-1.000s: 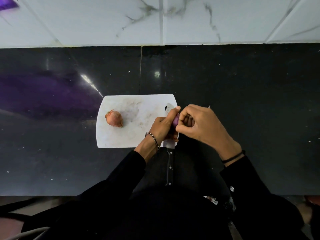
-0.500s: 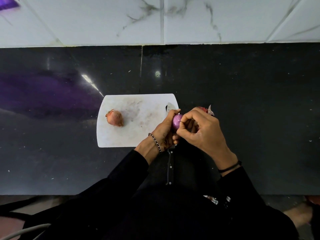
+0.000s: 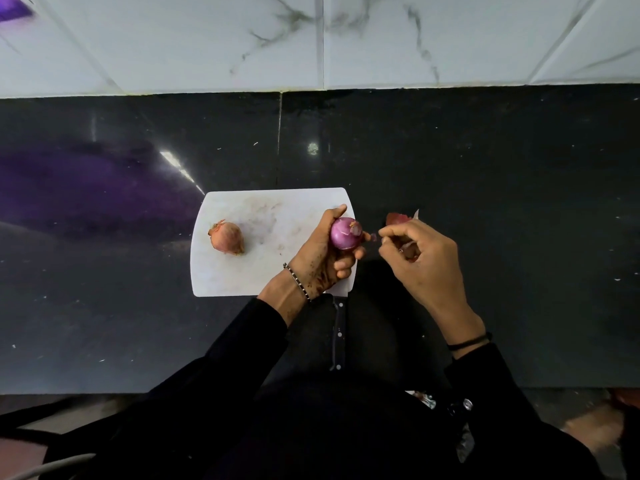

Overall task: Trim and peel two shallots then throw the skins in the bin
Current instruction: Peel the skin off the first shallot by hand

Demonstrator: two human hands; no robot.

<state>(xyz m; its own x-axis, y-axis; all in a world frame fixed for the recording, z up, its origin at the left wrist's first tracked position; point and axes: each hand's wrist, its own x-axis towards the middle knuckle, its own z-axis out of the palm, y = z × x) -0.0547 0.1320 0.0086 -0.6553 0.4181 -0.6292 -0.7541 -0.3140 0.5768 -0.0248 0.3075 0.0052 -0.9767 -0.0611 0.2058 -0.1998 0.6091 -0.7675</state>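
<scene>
Your left hand (image 3: 318, 258) has its grip clamped round the first shallot (image 3: 344, 233), nearly bare and purple, held over the right edge of the board (image 3: 263, 209). Your right hand (image 3: 419, 261) pinches loose skins (image 3: 398, 220) just beside it. The second shallot (image 3: 227, 237) lies unpeeled on the board, and nothing is binned yet.

Black stone counter under a white marble-tiled wall

The glossy dark counter (image 3: 485, 174) spreads on every side of the fingers (image 3: 398, 230), and a thin seam (image 3: 279, 140) runs from just beyond them to the wall (image 3: 207, 39), whose white tiles carry grey veins. Far to their left the polish reflects a purple glow (image 3: 86, 181) and a bright light streak (image 3: 180, 168); a small round glint (image 3: 312, 148) lies beyond them.
</scene>
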